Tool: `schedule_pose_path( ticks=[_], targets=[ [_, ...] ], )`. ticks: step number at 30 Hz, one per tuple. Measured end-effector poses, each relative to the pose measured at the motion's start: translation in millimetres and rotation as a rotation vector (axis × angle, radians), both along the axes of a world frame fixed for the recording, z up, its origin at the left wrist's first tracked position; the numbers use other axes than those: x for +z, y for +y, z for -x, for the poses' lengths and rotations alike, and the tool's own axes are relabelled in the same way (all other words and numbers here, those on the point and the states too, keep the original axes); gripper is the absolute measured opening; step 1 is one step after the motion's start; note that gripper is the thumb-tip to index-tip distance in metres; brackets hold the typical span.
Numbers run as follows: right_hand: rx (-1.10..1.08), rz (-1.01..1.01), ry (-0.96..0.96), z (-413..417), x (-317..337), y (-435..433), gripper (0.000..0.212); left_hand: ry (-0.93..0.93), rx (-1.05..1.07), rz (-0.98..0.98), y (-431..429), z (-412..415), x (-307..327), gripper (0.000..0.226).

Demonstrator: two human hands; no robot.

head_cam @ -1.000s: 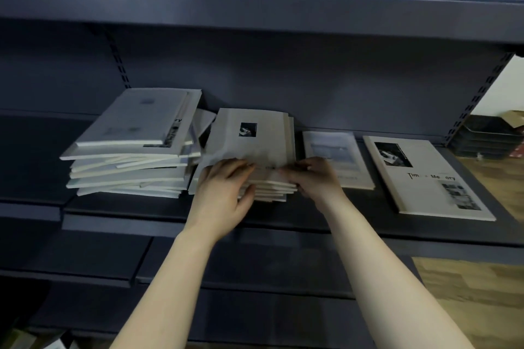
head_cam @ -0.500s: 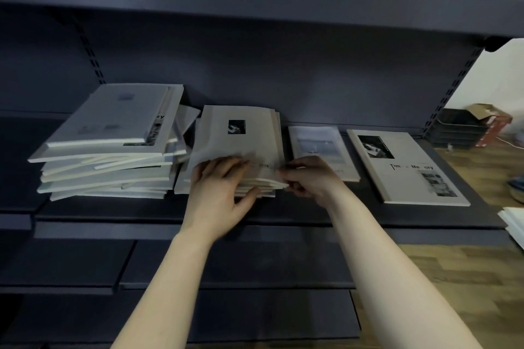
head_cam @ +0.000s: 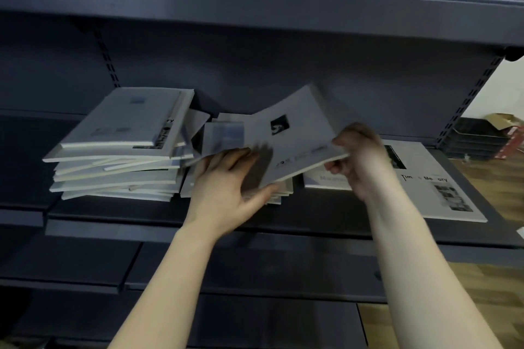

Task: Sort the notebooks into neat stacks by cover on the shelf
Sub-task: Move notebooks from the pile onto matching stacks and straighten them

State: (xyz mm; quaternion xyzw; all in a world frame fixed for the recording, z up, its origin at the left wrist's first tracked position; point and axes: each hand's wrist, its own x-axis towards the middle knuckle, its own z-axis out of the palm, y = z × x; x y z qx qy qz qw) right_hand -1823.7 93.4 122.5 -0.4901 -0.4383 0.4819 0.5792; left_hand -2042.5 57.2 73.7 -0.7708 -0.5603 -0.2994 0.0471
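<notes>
The top notebook [head_cam: 295, 133], flat on the middle stack [head_cam: 285, 191] half a second ago, now tilts up at 12 o'clock. The right hand [head_cam: 360, 156] pinches its near edge. The left hand [head_cam: 226, 178], fingers straight and spread, presses the stack. The dark shelf [head_cam: 312, 215] carries it, with wood floor [head_cam: 467, 278] at 4 o'clock.

Matt paper notebooks [head_cam: 286, 133], matt metal shelf [head_cam: 312, 224]
</notes>
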Motion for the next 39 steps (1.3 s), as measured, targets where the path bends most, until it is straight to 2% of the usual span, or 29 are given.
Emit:
schedule_pose_path(
  ticks=[5, 9, 11, 13, 15, 17, 18, 20, 22, 23, 25, 27, 30, 33, 35, 37, 39],
  targets=[
    [0.063, -0.168, -0.095, 11.2, 31.5, -13.2, 0.013, -0.074, -0.063, -0.017, 3.4, -34.4, 23.2, 0.069],
    [0.109, -0.176, -0.045, 14.2, 33.3, -18.3, 0.011, 0.065, -0.029, -0.120, 7.9, -60.7, 31.8, 0.064],
    [0.156, -0.170, 0.035, 12.0, 30.1, -15.7, 0.011, -0.034, -0.034, -0.109, 9.3, -67.0, 30.3, 0.056],
    [0.209, -0.133, 0.118, 8.5, 21.5, -10.1, 0.029, -0.205, -0.033, -0.116, 12.0, -68.5, 28.0, 0.044],
    [0.174, -0.050, -0.015, 5.8, 3.4, -3.5, 0.035, -0.280, -0.036, -0.187, 13.7, -70.7, 26.7, 0.040],
    [0.168, 0.082, -0.166, 3.7, -21.2, 1.1, 0.028, -0.383, -0.030, -0.265, 14.8, -77.2, 25.9, 0.036],
    [0.231, 0.152, -0.111, 3.5, -31.7, 1.7, 0.030, -0.466, -0.026, -0.274, 15.1, -82.4, 25.2, 0.034],
    [0.354, 0.234, 0.187, 1.2, -45.3, 2.3, 0.036, -0.647, -0.033, -0.258, 15.1, -96.0, 22.5, 0.032],
    [0.395, 0.236, 0.438, -5.8, -49.6, 3.3, 0.029, -0.741, -0.044, -0.259, 13.7, -109.0, 18.0, 0.029],
    [0.396, 0.227, 0.486, -10.2, -51.6, 3.8, 0.024, -0.755, -0.050, -0.275, 13.7, -113.8, 15.7, 0.028],
    [0.358, 0.206, 0.478, -19.0, -54.1, 4.9, 0.019, -0.765, -0.073, -0.296, 15.2, -120.1, 11.6, 0.028],
    [0.273, 0.172, 0.446, -29.5, -55.6, 5.4, 0.025, -0.723, -0.098, -0.289, 17.8, -124.3, 8.1, 0.032],
    [0.161, 0.104, 0.436, -50.5, -54.3, 5.7, 0.031, -0.665, -0.147, -0.200, 21.9, -132.8, 6.6, 0.055],
    [0.070, 0.068, 0.444, -80.4, -52.5, 11.5, 0.017, -0.713, -0.222, -0.072, 24.6, -145.2, 2.7, 0.068],
    [-0.016, 0.088, 0.396, -109.9, -51.8, 18.0, 0.012, -0.714, -0.269, 0.011, 26.1, -152.1, -7.0, 0.065],
    [-0.060, 0.088, 0.339, -147.3, -52.8, 24.4, 0.011, -0.554, -0.235, 0.060, 26.4, -154.3, -20.2, 0.057],
    [-0.104, 0.074, 0.204, -187.1, -53.2, 28.2, 0.013, -0.300, -0.162, 0.075, 27.4, -153.7, -33.6, 0.053]
  ],
)
